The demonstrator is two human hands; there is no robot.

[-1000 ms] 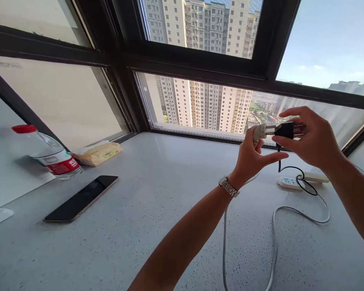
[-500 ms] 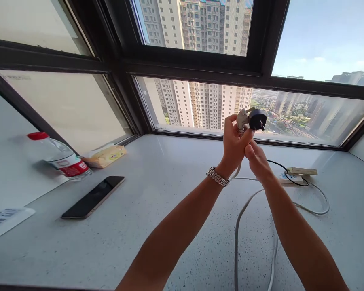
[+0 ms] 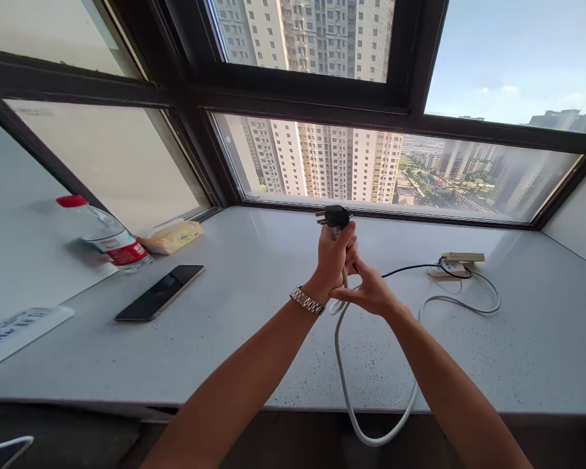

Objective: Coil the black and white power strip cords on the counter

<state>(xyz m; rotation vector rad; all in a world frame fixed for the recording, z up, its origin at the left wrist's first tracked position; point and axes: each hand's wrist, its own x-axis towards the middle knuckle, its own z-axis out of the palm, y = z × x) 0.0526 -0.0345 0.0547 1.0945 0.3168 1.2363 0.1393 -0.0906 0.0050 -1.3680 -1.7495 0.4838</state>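
Mid-frame: left hand (image 3: pixel 331 259) gripping black plug (image 3: pixel 336 214) | right hand (image 3: pixel 375 291) below, can't tell its grip | keep white cord (image 3: pixel 378 441) untwisted, I'd say

Plug (image 3: pixel 336 215), centre: black. Long cord (image 3: pixel 377 442), lower centre: light grey; thin cord (image 3: pixel 405 268), right: black. Power strip (image 3: pixel 449 268), right: white. Tabletop (image 3: pixel 254 326): pale grey, dark speckles. Bottle (image 3: pixel 105 229), left: clear, with red cap (image 3: pixel 72 201) and red-and-white label (image 3: pixel 125 253). Packet (image 3: pixel 178 237), centre left: yellow. Phone (image 3: pixel 161 293): black screen. Watch band (image 3: pixel 307 300): silver. Window frame (image 3: pixel 297 95): near-black brown.
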